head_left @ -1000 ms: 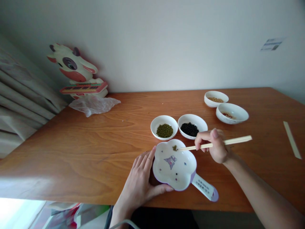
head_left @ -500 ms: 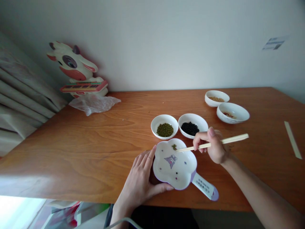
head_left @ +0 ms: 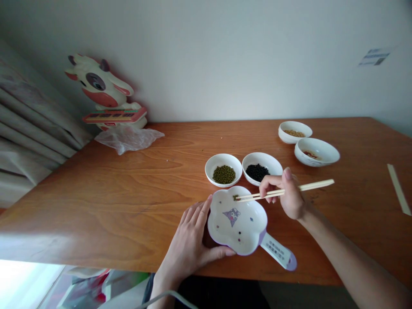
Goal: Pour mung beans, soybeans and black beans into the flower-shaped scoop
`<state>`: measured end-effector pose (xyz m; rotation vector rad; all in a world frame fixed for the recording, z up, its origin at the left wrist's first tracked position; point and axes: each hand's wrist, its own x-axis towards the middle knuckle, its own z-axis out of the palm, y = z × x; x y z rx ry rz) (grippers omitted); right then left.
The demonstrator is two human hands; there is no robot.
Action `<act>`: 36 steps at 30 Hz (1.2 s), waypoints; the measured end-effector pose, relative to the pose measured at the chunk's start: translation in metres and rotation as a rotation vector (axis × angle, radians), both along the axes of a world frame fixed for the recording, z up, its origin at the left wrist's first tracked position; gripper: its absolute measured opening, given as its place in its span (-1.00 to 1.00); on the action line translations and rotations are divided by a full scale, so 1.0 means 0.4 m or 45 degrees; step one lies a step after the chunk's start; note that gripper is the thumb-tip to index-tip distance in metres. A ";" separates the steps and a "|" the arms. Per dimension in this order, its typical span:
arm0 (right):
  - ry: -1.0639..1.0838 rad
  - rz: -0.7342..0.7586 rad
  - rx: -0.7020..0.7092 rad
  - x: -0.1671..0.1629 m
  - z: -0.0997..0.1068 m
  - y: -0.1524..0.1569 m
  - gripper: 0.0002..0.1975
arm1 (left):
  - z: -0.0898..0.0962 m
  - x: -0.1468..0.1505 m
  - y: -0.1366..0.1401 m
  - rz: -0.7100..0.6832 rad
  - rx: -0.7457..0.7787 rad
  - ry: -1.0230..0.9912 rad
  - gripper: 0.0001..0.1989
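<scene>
My right hand (head_left: 285,193) is closed around a pair of pale wooden chopsticks (head_left: 309,186). Their tips are inside a white flower-shaped dish (head_left: 247,234) with a purple rim and a handle, at a few green mung beans (head_left: 235,198) near its far side. Whether a bean is pinched I cannot tell. A dark bean (head_left: 240,233) and a reddish one (head_left: 239,240) lie nearer me in the dish. My left hand (head_left: 189,242) steadies the dish's left edge, fingers along the side and thumb at the near rim.
Just beyond the dish stand a bowl of mung beans (head_left: 223,174) and a bowl of black beans (head_left: 257,172). Two more white bowls (head_left: 326,159) are at the back right. A cow toy with a keyboard (head_left: 109,92) and a plastic bag (head_left: 128,138) sit back left; a paper strip (head_left: 399,189) lies far right.
The chopstick tips have spread apart and shifted slightly up and left onto the mung beans in the dish. My left hand keeps its place on the rim.
</scene>
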<state>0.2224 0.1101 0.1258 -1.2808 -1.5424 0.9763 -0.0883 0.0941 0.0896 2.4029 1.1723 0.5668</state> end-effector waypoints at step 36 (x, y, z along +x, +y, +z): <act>0.002 -0.109 0.001 -0.009 0.004 0.009 -0.09 | -0.003 -0.002 0.002 -0.002 0.007 0.016 0.25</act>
